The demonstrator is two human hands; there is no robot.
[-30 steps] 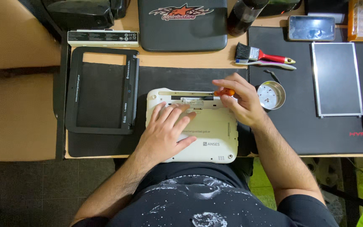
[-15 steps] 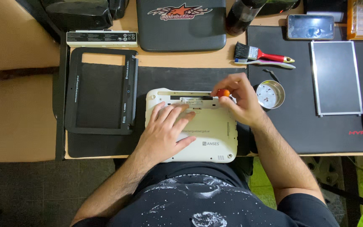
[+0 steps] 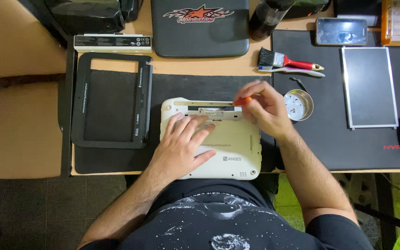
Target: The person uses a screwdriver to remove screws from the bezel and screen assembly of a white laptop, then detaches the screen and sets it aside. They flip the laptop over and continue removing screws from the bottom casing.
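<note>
Pressing flat, fingers spread, the left hand (image 3: 184,143) pins a white netbook (image 3: 230,153) lying underside-up at the table's (image 3: 195,67) near edge. Right hand (image 3: 265,109) is curled, fingers pinched around an orange-handled screwdriver (image 3: 242,100) at the netbook's far edge. Small grey label on the casing just right of the left hand. Beyond: round metal dish (image 3: 298,105), black bezel frame (image 3: 112,99), red-handled brush (image 3: 285,61), white battery bar (image 3: 113,42) with a black label strip.

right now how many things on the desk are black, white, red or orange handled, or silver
black: 3, bezel frame, case, bottle
white: 2, laptop, battery
red or orange handled: 2, brush, screwdriver
silver: 2, dish, panel
total: 9
</note>
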